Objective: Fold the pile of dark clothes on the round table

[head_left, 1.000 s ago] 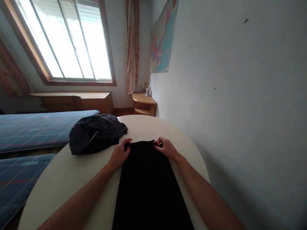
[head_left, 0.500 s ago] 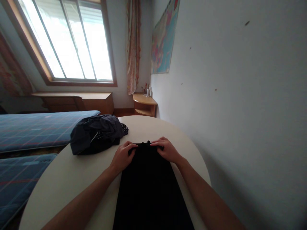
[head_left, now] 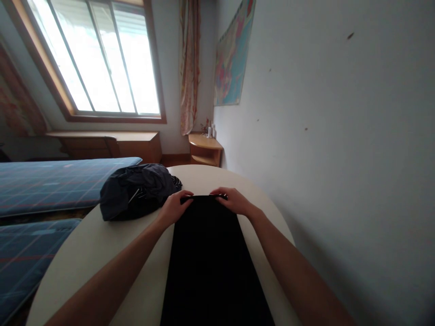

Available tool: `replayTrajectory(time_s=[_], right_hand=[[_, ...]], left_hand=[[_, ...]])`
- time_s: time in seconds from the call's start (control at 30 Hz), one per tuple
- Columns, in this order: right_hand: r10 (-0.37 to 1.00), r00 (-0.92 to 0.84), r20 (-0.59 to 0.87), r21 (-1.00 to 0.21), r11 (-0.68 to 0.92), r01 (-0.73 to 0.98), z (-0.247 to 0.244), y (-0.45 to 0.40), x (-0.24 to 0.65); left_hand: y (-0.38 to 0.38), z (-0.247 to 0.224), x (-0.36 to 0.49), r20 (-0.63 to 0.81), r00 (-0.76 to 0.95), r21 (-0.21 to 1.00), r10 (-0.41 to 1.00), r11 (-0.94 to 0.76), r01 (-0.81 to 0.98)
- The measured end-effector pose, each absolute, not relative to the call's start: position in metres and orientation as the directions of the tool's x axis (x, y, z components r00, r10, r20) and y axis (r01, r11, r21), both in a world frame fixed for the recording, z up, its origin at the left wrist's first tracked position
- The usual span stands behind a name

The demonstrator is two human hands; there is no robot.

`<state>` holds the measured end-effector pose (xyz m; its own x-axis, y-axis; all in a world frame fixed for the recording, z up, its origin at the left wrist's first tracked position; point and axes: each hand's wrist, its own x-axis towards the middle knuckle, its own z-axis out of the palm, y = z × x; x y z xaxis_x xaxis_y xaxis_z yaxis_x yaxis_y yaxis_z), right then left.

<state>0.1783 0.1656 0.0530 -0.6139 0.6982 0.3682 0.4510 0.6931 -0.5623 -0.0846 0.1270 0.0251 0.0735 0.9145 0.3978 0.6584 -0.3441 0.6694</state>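
Note:
A long black garment (head_left: 210,258) lies stretched along the round white table (head_left: 81,267), running from its far edge down past the bottom of the view. Its exact kind does not show. My left hand (head_left: 175,207) pinches the far left corner between thumb and fingers. At the far right corner, my right hand (head_left: 233,200) grips the same edge in the same way. The edge between my hands looks straight and taut. Beside my left hand sits a heap of dark clothes (head_left: 136,190), grey and black with some white stripes.
Two blue plaid mattresses (head_left: 50,181) lie left of the table. A white wall (head_left: 340,181) runs along the right side. Behind stand a wooden desk (head_left: 136,142) and a small corner shelf (head_left: 205,142) under a window (head_left: 102,59).
Both hands have moved slightly farther away with the garment's far edge. That edge was bunched in the middle and is now straight.

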Motion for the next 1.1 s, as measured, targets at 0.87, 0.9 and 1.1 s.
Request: replayTrajectory(time_s=[0.87,0.9,1.1], right_hand=[[0.773,-0.590,0.232,-0.415,0.627,0.659,0.000,0.193,0.165],[0.768,-0.594,0.241,-0.389,0.637,0.665,-0.003,0.191,0.163],[0.824,-0.528,0.206,-0.296,0.567,0.769,-0.005,0.185,0.169]], left_hand=[[0.110,-0.003,-0.060,0.478,0.057,0.433,0.877,-0.292,0.853],[0.097,-0.002,-0.051,0.491,0.089,0.399,0.867,-0.314,0.861],[0.014,0.004,0.001,0.279,0.433,0.333,0.857,-0.510,0.793]])
